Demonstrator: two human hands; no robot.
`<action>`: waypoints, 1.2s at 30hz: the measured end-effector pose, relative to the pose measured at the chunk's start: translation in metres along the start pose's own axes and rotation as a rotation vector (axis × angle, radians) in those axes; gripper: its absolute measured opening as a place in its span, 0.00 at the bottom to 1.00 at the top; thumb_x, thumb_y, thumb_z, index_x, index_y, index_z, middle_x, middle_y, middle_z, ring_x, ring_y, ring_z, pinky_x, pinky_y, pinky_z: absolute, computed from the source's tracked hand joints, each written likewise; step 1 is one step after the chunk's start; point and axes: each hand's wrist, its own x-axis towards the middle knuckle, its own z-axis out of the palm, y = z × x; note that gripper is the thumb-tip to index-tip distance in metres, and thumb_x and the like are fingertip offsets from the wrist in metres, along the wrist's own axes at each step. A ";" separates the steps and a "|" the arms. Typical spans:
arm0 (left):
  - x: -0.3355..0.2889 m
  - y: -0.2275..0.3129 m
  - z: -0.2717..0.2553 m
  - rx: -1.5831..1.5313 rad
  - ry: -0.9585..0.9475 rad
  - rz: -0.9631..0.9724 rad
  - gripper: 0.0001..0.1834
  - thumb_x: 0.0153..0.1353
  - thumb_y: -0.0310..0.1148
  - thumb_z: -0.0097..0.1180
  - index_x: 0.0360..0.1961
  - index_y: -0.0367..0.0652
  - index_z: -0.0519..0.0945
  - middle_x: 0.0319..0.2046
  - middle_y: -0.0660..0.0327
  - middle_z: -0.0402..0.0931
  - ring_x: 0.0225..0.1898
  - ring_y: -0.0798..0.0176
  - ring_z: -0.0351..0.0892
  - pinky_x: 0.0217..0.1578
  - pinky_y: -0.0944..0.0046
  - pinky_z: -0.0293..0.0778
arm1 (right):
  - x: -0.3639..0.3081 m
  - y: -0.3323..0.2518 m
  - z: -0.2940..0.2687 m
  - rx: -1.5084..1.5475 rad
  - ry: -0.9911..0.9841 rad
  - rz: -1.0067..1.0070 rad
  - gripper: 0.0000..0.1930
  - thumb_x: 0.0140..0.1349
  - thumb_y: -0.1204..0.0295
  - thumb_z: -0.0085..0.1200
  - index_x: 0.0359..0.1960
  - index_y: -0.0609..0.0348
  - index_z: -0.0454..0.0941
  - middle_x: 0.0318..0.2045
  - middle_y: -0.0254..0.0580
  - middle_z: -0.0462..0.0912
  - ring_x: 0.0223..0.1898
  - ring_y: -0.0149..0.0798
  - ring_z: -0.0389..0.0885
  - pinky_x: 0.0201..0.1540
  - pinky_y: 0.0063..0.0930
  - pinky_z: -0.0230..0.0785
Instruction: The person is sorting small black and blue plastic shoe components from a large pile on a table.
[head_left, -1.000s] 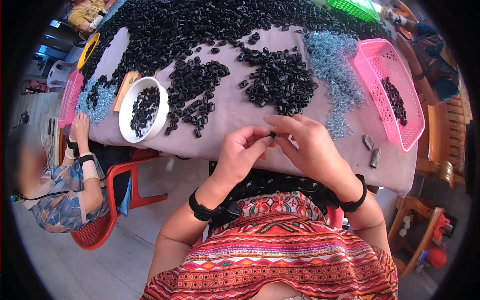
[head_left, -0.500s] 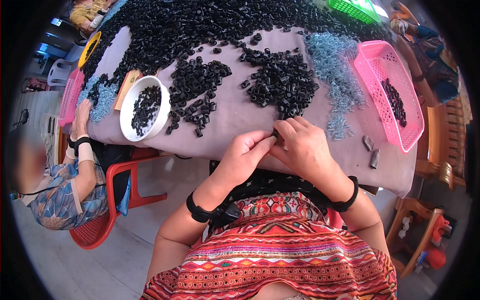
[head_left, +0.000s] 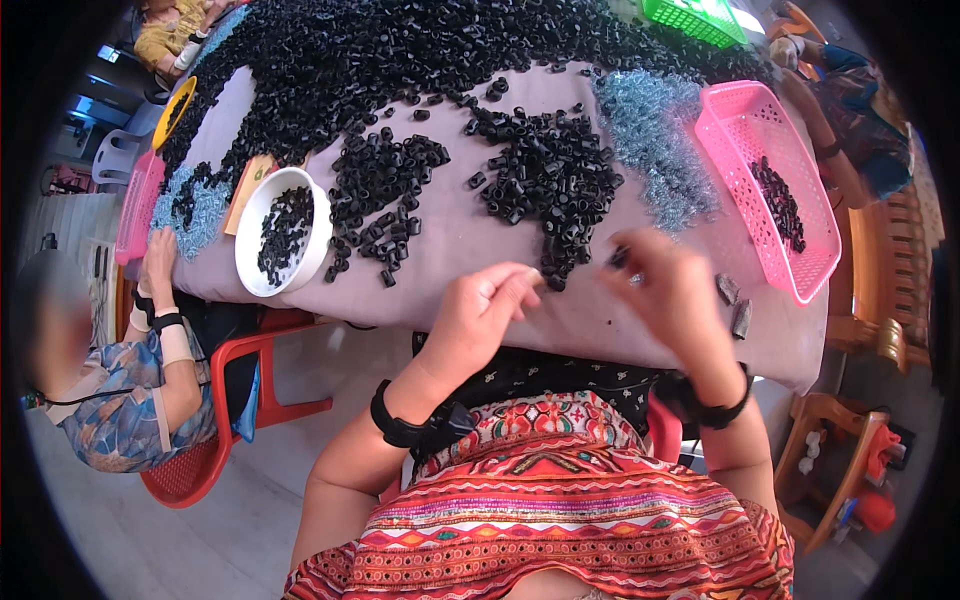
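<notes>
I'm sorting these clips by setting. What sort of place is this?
Probably a small hand-assembly or piecework workshop. A cloth-covered table is heaped with small black plastic parts and a pile of blue-grey springs, with a pink basket for collecting pieces, and another person works alongside.

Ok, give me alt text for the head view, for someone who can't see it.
Two bare hands work at the near edge of a cloth-covered table: the right hand, blurred, pinches a small black piece, the left hand rests beside a heap of black pieces. A white bowl sits left, a pink basket right.
</notes>
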 end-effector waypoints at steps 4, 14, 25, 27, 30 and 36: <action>0.017 -0.006 -0.001 0.138 0.107 0.116 0.11 0.70 0.33 0.56 0.44 0.36 0.83 0.31 0.61 0.83 0.28 0.73 0.76 0.32 0.70 0.74 | 0.017 0.065 -0.073 -0.094 0.293 0.262 0.19 0.55 0.69 0.69 0.48 0.59 0.82 0.22 0.37 0.77 0.23 0.33 0.74 0.29 0.30 0.69; 0.055 -0.002 0.006 0.714 0.120 0.220 0.09 0.60 0.32 0.64 0.38 0.38 0.81 0.23 0.62 0.78 0.23 0.67 0.75 0.27 0.65 0.72 | 0.001 0.049 -0.037 0.001 0.051 0.083 0.13 0.55 0.74 0.64 0.43 0.59 0.82 0.32 0.45 0.80 0.30 0.44 0.81 0.36 0.36 0.74; 0.013 -0.006 -0.008 0.224 0.125 0.063 0.05 0.64 0.24 0.60 0.41 0.36 0.81 0.30 0.66 0.82 0.27 0.80 0.75 0.28 0.75 0.71 | 0.006 0.024 0.016 -0.248 -0.074 -0.114 0.06 0.55 0.78 0.59 0.33 0.61 0.75 0.33 0.46 0.79 0.35 0.51 0.82 0.37 0.40 0.75; 0.006 -0.002 -0.007 0.210 0.114 0.062 0.06 0.63 0.23 0.60 0.41 0.37 0.81 0.30 0.66 0.81 0.27 0.79 0.76 0.28 0.75 0.71 | 0.004 0.010 0.010 0.063 -0.131 0.007 0.05 0.57 0.80 0.59 0.35 0.62 0.77 0.30 0.42 0.81 0.30 0.40 0.84 0.34 0.32 0.75; 0.001 -0.001 -0.002 0.208 0.077 0.124 0.07 0.62 0.22 0.61 0.42 0.37 0.82 0.30 0.65 0.81 0.28 0.78 0.77 0.29 0.74 0.73 | 0.002 -0.020 0.010 0.377 -0.155 0.071 0.06 0.56 0.79 0.59 0.34 0.62 0.76 0.28 0.50 0.81 0.29 0.46 0.84 0.33 0.36 0.75; 0.000 0.005 0.002 0.278 0.016 0.248 0.10 0.59 0.21 0.62 0.42 0.35 0.83 0.34 0.60 0.81 0.30 0.71 0.79 0.32 0.71 0.75 | -0.004 -0.024 0.025 0.513 -0.216 0.080 0.07 0.56 0.79 0.61 0.37 0.64 0.78 0.28 0.47 0.83 0.31 0.40 0.86 0.35 0.31 0.76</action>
